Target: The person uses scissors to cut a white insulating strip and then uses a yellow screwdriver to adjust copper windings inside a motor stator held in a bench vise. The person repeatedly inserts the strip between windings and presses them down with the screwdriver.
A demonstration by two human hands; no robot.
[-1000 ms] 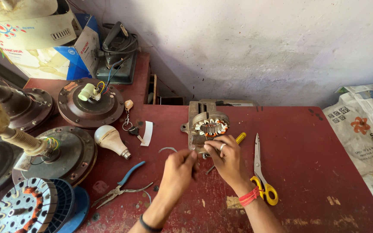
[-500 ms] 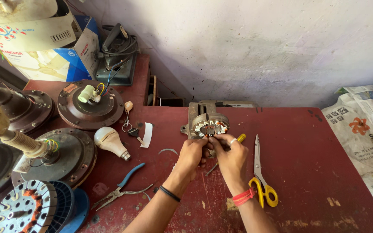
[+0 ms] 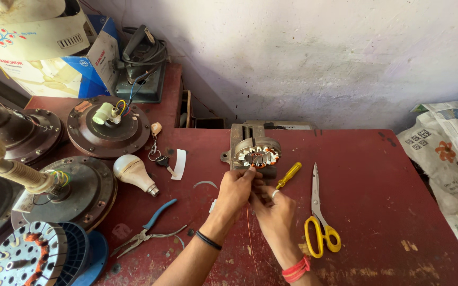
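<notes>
The stator, a small ring with copper windings, sits clamped in a grey vise on the red tabletop, at about 12 o'clock from the hands. The left hand has moved up since a second ago: then it hovered lower and to the left, and now its fingertips touch the stator's lower edge at 7 o'clock of the ring, pinched together on something too small to make out. The right hand has dropped back slightly and sits just below the left at 5 o'clock of it, fingers curled close together; a thin copper wire runs down from between the hands toward the near edge, so the right hand's grip looks closed on that wire, though the contact itself is hidden. The shift reads as the hands closing in on the windings, with the wire drawn taut from the stator. A yellow screwdriver lies just beside the right hand at 1 o'clock, yellow scissors at 3 o'clock, blue pliers well apart at 9 o'clock, and a white bulb with fan motor housings further left.
</notes>
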